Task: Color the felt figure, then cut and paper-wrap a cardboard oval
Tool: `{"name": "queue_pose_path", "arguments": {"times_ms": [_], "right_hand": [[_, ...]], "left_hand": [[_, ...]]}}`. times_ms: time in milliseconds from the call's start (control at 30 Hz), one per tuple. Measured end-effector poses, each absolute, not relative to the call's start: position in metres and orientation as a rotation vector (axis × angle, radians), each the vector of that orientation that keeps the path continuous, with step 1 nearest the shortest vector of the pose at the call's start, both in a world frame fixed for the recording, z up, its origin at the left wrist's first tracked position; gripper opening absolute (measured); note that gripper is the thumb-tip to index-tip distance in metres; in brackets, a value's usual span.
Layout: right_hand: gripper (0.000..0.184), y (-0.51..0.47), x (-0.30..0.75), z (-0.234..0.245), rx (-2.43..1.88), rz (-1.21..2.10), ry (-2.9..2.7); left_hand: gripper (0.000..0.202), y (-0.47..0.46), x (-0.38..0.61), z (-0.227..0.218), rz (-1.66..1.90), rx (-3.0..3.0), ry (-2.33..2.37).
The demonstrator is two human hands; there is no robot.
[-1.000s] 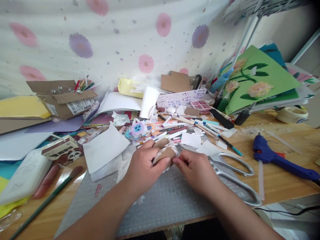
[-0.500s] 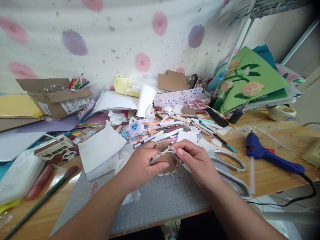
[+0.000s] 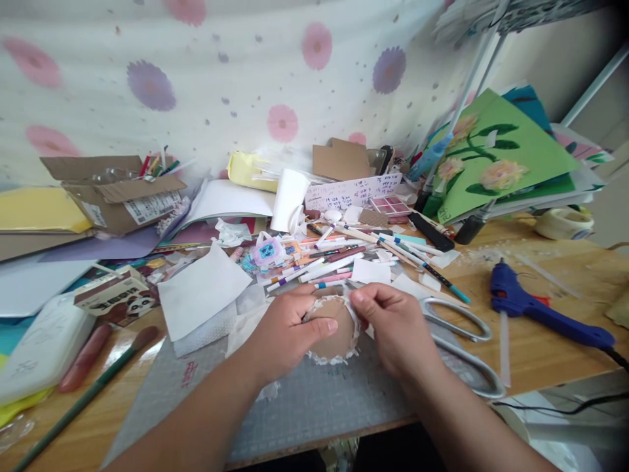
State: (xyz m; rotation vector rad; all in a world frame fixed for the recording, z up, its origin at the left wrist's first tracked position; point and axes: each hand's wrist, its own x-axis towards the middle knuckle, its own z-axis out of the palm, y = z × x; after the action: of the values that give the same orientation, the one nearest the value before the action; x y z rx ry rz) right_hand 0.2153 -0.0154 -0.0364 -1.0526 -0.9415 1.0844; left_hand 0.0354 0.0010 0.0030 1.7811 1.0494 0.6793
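A round piece of brown cardboard (image 3: 339,331), its rim edged with crumpled white paper, is held up between my hands above the grey cutting mat (image 3: 314,406). My left hand (image 3: 289,331) grips its left side, the thumb lying across the flat face and the fingers hidden behind. At the upper right rim my right hand (image 3: 393,321) pinches the white paper edging between thumb and forefinger. Just right of that hand lie large scissors (image 3: 472,367), their blades hidden under the hand and paper. White paper sheets (image 3: 204,292) rest to the left.
A blue glue gun (image 3: 535,305) with its cord lies at right. Many markers and brushes (image 3: 339,255) are heaped behind my hands. Cardboard boxes (image 3: 122,196), a panda carton (image 3: 118,295) and a long green-handled brush (image 3: 88,400) are at left. Green flower artwork (image 3: 501,151) leans at the back right.
The cardboard disc has turned so that more of its flat face shows toward me. My right hand has shifted slightly right along the rim. The whole view has moved a little.
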Motion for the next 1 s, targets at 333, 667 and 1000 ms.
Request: {"name": "queue_pose_path", "arguments": {"times_ms": [333,667,1000], "right_hand": [[0.029,-0.013,0.226,-0.041,-0.926,1.162,-0.964],[0.030,-0.020,0.221,-0.029,-0.806,1.306,-1.315],[0.029,-0.022,0.223,-0.034,-0.764,1.358,-1.109]], "left_hand": [[0.020,0.002,0.030,-0.002,0.752,1.399,0.998],[0.016,0.001,0.030,0.001,0.674,1.417,0.838],[0.026,0.004,0.028,0.002,0.547,1.115,0.871]]}}
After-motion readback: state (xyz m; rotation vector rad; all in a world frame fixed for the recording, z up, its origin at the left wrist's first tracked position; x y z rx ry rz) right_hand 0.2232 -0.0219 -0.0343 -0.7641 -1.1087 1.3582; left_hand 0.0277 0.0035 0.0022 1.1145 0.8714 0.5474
